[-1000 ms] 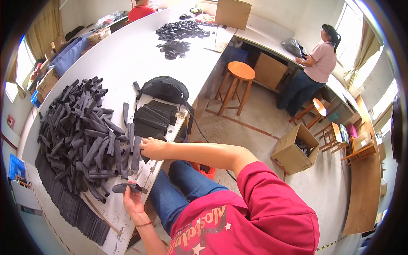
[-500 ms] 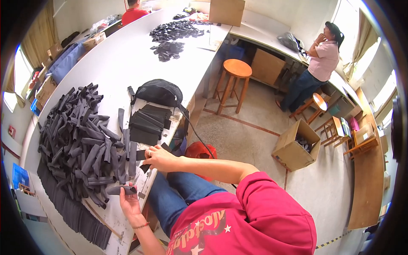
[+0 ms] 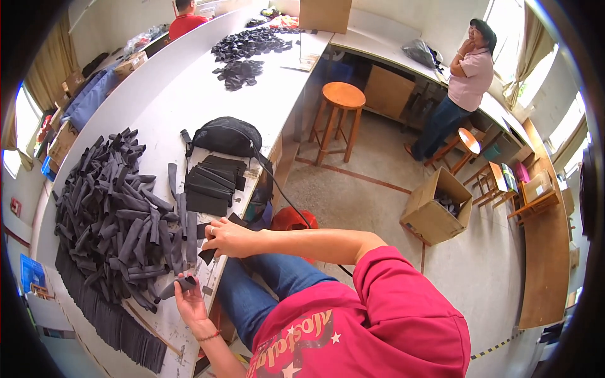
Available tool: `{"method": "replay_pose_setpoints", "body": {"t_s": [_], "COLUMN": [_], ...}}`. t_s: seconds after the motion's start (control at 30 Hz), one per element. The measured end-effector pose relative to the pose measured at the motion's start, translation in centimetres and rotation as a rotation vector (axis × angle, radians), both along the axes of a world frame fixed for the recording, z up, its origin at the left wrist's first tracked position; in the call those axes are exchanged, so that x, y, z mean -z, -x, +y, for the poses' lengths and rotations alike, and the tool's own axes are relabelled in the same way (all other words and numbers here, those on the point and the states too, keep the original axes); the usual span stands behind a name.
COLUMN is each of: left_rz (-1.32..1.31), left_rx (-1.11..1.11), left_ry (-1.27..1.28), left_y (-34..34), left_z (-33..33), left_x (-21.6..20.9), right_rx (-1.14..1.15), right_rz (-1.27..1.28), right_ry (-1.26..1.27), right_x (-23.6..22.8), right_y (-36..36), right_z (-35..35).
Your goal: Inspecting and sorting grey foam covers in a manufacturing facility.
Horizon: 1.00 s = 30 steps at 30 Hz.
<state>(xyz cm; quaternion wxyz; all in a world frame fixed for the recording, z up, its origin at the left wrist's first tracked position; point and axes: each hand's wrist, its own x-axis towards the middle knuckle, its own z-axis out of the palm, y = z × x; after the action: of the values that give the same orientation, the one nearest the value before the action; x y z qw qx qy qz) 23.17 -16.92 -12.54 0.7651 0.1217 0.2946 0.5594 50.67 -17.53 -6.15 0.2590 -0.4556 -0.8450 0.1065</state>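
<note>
My left hand (image 3: 191,303) is closed round a dark grey fabric tube (image 3: 176,288) at the table's near edge; one end of the tube gapes. Just beyond it, my right hand (image 3: 228,238), with a ring on one finger, pinches a small black fabric piece (image 3: 207,254) that points toward the tube without touching it. Left of both hands rises a large heap of similar fabric tubes (image 3: 107,208). A few tubes (image 3: 191,236) lie side by side between the heap and my right hand. Flat black pieces (image 3: 211,189) form an overlapping stack farther up the table.
Along the table's left side runs a row of dark strips (image 3: 113,324). A black bag (image 3: 227,135) sits beyond the stack, its strap hanging over the edge. An orange stool (image 3: 343,96) and a cardboard box (image 3: 435,211) stand on the floor. Another person (image 3: 472,69) stands at the far counter.
The tube in my left hand has tipped up, its end turned toward my right hand. The black piece in my right hand now hangs out below the fingers. The view has shifted slightly.
</note>
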Motion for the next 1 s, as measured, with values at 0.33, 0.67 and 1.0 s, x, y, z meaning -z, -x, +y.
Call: {"method": "replay_pose_setpoints", "body": {"t_s": [0.33,0.67,1.0], "left_rz": [0.023,-0.041,0.074], "left_rx": [0.064,0.087,0.003], "left_ry": [-0.104,-0.072,0.024], "left_y": [0.0,-1.1,-1.1], "left_z": [0.3,0.0,0.1], "left_x": [0.1,-0.4,1.4], "right_rx": [0.042,0.073,0.046], "right_rz": [0.013,0.087,0.138], "right_ry": [0.036,0.075,0.103], "right_x": [0.8,2.4,3.2], "right_y": [-1.0,-2.7,-4.2], "right_z": [-0.4,0.0,-0.5]}}
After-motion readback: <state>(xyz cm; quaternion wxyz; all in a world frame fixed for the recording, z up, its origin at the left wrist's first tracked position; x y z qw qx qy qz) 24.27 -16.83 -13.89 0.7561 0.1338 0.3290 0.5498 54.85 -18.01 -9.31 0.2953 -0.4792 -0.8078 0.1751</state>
